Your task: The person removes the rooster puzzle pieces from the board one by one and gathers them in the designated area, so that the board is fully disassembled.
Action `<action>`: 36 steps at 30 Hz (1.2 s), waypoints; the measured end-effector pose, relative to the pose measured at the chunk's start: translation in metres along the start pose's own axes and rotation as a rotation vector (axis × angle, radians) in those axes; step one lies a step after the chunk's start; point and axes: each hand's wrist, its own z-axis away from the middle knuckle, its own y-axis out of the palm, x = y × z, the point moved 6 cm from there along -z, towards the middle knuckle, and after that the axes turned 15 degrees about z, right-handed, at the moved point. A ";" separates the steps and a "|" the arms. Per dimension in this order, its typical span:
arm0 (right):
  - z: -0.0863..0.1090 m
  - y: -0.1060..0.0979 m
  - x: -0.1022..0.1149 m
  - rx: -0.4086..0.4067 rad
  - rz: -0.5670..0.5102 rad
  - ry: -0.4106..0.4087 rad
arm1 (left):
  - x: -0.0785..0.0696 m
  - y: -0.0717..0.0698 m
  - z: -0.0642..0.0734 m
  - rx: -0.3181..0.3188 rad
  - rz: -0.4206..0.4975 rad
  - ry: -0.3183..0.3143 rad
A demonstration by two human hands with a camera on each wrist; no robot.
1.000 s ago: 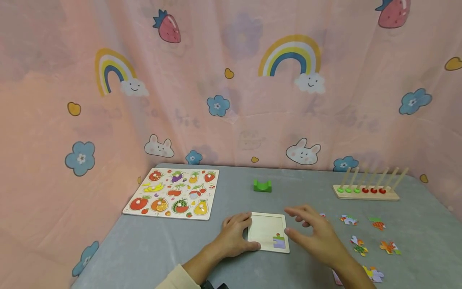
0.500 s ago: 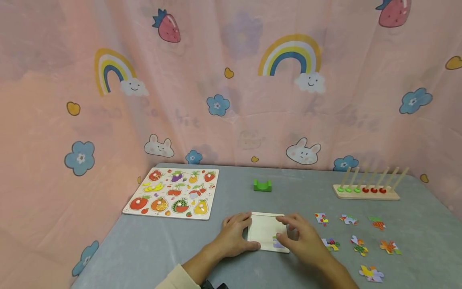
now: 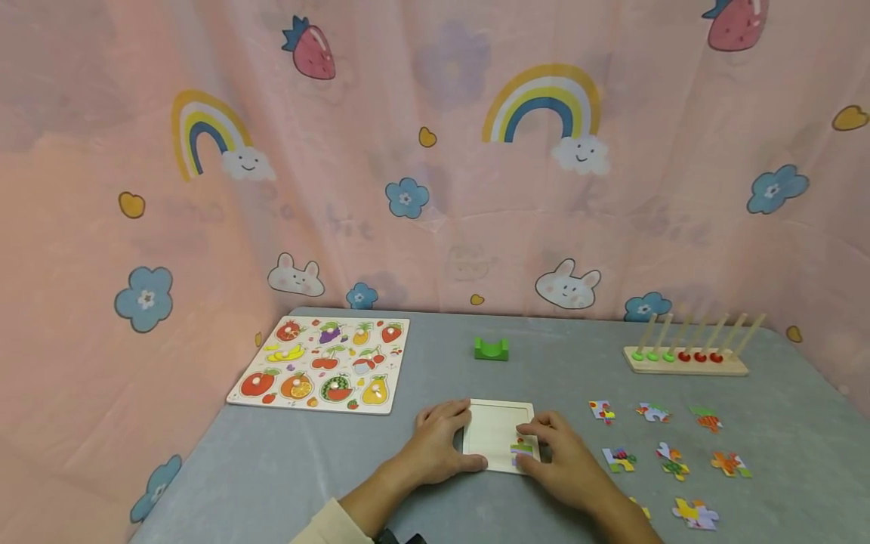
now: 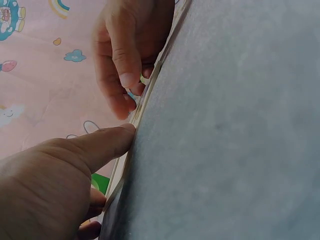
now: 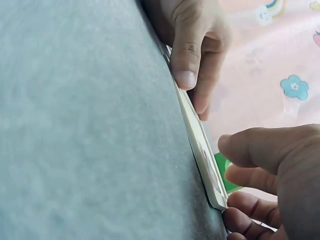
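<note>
A small square wooden puzzle tray [image 3: 491, 427] lies flat on the grey table. One jigsaw piece [image 3: 522, 449], green and purple, sits in its near right corner. My left hand [image 3: 438, 444] holds the tray by its left side, thumb at the near edge and fingers by the far left corner. Over the tray's right side is my right hand [image 3: 571, 462], its index finger and thumb spread apart around the piece. In the right wrist view, that thumb [image 5: 227, 145] stands off the tray's surface, while other fingertips reach the tray's corner.
Several loose jigsaw pieces [image 3: 672, 461] lie spread to the right, one partly hidden by my right wrist. A fruit knob puzzle board [image 3: 319, 363] is at the back left, a green arched block [image 3: 491, 350] at the back middle. A pegged bead stand [image 3: 686, 363] stands back right.
My right hand has moved left and down from beside the tray to its near right corner, uncovering loose pieces on the right. The left hand and tray stay in place.
</note>
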 end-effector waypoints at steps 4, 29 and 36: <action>0.002 0.000 0.002 -0.049 0.078 -0.075 | 0.000 0.000 0.000 -0.002 0.001 -0.002; 0.002 0.001 0.008 -0.070 0.169 -0.092 | 0.001 0.000 0.001 0.001 0.005 0.006; 0.008 -0.002 0.008 -0.205 0.159 -0.239 | 0.001 0.001 0.000 0.001 -0.003 0.000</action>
